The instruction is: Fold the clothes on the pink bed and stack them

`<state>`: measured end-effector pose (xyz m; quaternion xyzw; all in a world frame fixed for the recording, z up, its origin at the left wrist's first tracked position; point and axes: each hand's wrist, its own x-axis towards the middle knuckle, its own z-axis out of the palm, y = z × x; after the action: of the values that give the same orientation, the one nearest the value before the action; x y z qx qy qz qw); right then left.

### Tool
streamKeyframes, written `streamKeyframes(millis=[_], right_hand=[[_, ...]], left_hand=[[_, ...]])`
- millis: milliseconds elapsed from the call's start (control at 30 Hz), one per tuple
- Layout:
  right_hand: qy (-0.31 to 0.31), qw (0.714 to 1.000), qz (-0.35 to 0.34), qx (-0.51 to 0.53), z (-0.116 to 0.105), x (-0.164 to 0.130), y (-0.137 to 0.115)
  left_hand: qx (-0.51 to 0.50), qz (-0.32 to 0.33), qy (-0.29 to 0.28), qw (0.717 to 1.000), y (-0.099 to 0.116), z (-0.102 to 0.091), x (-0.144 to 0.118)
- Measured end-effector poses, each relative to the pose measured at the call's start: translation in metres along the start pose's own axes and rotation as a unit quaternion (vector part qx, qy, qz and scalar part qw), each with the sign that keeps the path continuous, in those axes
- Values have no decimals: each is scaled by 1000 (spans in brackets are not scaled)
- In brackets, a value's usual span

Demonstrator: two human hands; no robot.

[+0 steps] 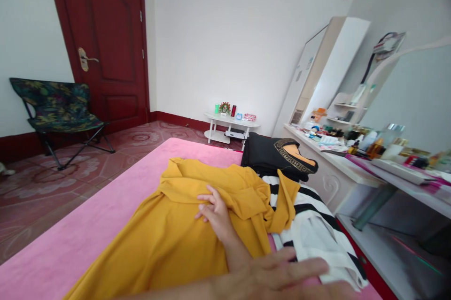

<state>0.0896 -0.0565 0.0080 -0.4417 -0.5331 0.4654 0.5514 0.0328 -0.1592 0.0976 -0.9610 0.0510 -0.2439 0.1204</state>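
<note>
Head view: hands overlap, garment cropped.

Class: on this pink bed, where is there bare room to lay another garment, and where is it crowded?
Bare pink bed lies left of the yellow garment, and beyond it toward the door. Crowded: the right side, with the striped garment and black garment.

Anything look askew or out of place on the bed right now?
Nothing is spilled or damaged. The mustard-yellow fabric garment lies rumpled under one flat hand, its sleeve draped over the black-and-white striped cloth.
</note>
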Motion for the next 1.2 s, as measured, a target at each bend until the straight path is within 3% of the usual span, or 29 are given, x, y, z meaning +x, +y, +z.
streamKeyframes(millis=[100,233,367,467,567,633,700,767,900,967,1067,1200], right_hand=[[4,1000,-15,-6,0,0,3],[5,1000,-13,-19,1,2,4],[20,999,-2,-35,6,3,4],[44,996,6,-78,12,4,6],[67,986,-7,-153,21,7,2],[74,969,-52,-229,26,11,-4],[74,936,-102,-328,29,17,-13],[70,887,-108,-442,31,25,-22],[21,782,6,-623,29,46,-34],[-22,744,36,-666,28,55,-38],[-57,716,40,-694,28,63,-48],[-84,695,48,-712,33,63,-64]], left_hand=[[-49,-89,-42,994,-18,-8,-50],[-58,-302,-64,949,-35,-16,-149],[-16,-474,-43,879,-43,-27,-240],[-44,-583,-74,808,-37,-45,-276],[-78,-659,-99,741,-25,-65,-286],[-94,-698,-113,701,-17,-75,-283],[-119,-724,-128,668,-11,-83,-278],[-150,-734,-132,649,-6,-89,-274],[-231,-722,-115,642,1,-98,-267],[-284,-709,-107,637,4,-100,-264],[-344,-688,-89,633,8,-101,-259],[-385,-655,-51,648,13,-101,-252]])
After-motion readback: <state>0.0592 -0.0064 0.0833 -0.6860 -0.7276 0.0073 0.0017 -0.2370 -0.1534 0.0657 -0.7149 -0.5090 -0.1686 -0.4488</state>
